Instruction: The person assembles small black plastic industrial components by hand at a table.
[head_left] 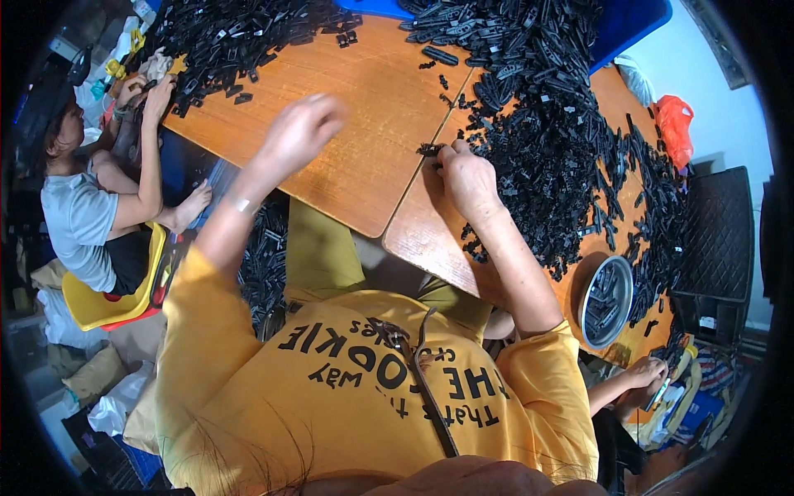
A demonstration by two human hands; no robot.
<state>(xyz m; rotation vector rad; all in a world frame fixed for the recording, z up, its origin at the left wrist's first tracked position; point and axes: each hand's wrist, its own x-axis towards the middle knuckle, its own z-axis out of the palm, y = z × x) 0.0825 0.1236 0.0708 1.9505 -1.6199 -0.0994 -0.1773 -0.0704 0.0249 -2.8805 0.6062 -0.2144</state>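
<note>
My left hand is raised over the bare wood at the left of the table. Motion smears its fingers, so whether it holds anything cannot be made out. Near the seam between two tabletops, my right hand has its fingers pinched on a small black plastic part. Right beside that hand spreads a large heap of small black plastic parts. Longer black pieces are piled at the far side, and a few loose bits lie close to the seam.
A metal bowl of black pieces stands at the right table edge. More black parts cover the far left. At the left, a co-worker sits handling something; another person's hands show at lower right. A red bag hangs beyond.
</note>
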